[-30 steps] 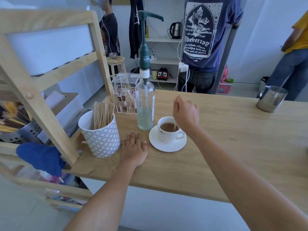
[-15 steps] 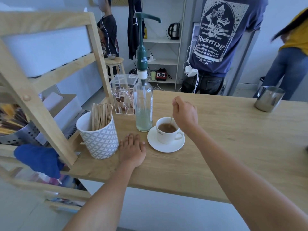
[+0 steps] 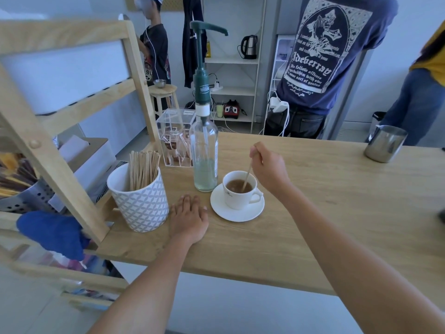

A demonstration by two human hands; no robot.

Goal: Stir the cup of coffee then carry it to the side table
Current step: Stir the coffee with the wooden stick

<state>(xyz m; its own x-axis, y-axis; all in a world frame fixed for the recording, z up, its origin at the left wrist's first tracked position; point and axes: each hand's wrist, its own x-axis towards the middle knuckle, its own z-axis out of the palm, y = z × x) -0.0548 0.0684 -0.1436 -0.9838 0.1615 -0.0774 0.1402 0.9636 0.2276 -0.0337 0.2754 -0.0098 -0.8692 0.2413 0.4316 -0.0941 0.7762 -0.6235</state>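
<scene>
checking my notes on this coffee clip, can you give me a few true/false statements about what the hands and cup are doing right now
1. The right hand holds a wooden stir stick with its tip in the coffee. True.
2. The cup stands directly on the wooden table. False: it stands on a white saucer.
3. The left hand grips the cup's handle. False: it lies flat on the table, apart from the saucer, between it and the patterned stick holder.
4. The pump bottle stands just left of the cup. True.
5. The metal pitcher sits beside the saucer. False: it is far off at the table's right end.
</scene>
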